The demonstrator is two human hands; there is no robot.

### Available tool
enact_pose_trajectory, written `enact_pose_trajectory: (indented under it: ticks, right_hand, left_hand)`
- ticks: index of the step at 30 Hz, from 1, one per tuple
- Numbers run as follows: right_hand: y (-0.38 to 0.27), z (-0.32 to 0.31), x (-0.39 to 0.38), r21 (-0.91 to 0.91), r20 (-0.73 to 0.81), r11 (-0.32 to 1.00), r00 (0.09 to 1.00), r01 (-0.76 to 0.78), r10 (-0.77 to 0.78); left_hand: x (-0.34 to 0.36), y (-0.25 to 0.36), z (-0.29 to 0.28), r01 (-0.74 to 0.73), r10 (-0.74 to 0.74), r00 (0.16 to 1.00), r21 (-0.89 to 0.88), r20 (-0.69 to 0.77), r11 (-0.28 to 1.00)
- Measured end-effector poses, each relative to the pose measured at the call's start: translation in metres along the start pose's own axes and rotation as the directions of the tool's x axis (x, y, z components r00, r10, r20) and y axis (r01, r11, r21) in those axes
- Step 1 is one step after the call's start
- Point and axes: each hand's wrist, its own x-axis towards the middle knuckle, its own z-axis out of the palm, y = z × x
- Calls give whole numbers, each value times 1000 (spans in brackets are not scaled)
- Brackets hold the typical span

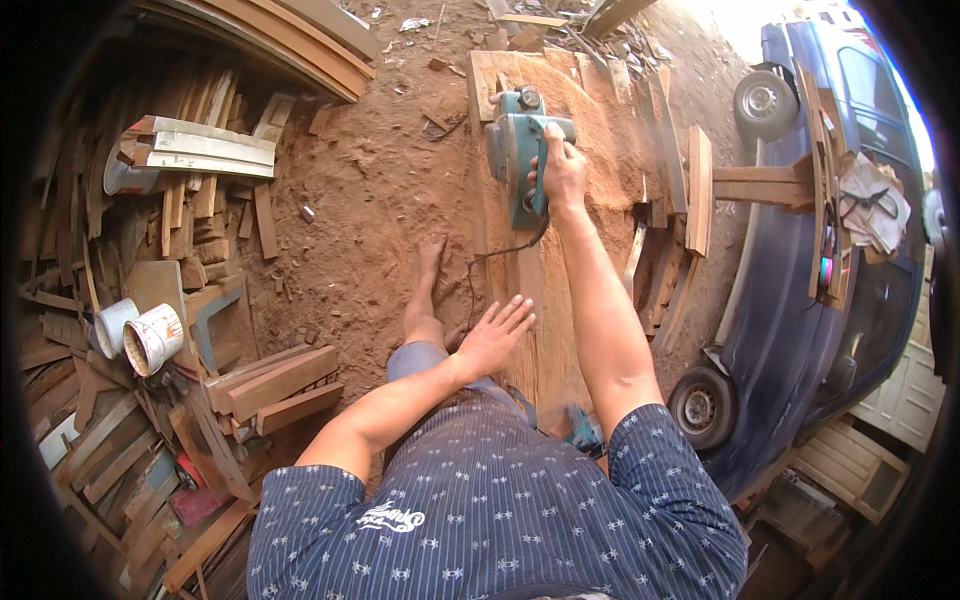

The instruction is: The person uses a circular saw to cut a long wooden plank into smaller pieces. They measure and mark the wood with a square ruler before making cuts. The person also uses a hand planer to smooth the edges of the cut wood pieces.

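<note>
A teal electric planer (518, 160) rests on the far part of a long wooden board (545, 345). My right hand (563, 175) is wrapped round its handle with the arm stretched forward. A dark cord (510, 250) hangs from the back of the planer and curves down along the board's left side. Fingers spread, my left hand (495, 338) lies over my knee at the left edge of the board and holds nothing. Close to my body, partly hidden by my shirt, is another teal tool (583, 428); its kind cannot be made out.
Sawdust (600, 130) is heaped beside the board. Wood offcuts (205, 220) and two white buckets (153, 340) stand at left, with stacked planks (285, 385) nearer me. A dark blue vehicle (800, 320) stands at right, behind upright timber (698, 190).
</note>
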Motion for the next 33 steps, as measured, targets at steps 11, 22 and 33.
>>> enact_pose_trajectory:
  ticks: [11, 22, 33]
  right_hand:
    - [69, -71, -145, 81, 16, 995, 999, -51, 49]
    - [131, -138, -290, 170, 24, 980, 994, -105, 103]
    - [150, -180, -387, 128, -1, 983, 991, -134, 136]
  left_hand:
    - [-29, 3, -23, -10, -77, 958, -303, -275, 953]
    - [66, 15, -85, -164, 198, 919, 125, -342, 978]
    - [40, 36, -36, -404, 403, 915, 43, 24, 914]
